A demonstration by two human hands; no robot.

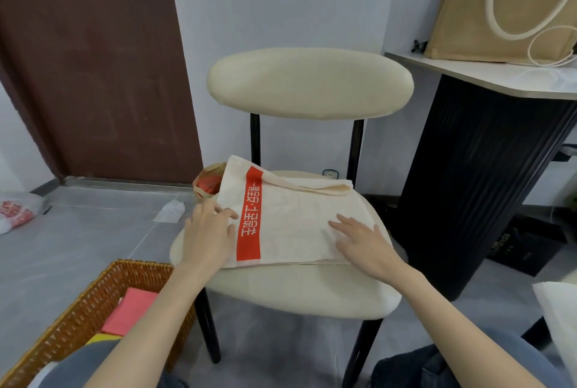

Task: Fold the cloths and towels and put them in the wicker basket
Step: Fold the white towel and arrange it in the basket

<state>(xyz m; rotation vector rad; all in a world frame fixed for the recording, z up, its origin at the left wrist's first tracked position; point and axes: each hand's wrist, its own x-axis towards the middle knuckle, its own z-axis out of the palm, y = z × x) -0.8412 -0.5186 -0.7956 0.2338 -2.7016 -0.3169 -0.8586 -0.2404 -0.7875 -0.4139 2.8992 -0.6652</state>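
Head view: Your left hand (208, 231) sets bent fingers on the near-left edge of the cream cloth (296, 219); whether it pinches the edge cannot be told. Your right hand (363, 239) lies flat and released on it. The cloth sits on the chair seat (296, 287), its long axis running from hand to hand, its red band (251, 219) pointing away from you. The wicker basket (78, 309) stands below your left forearm.
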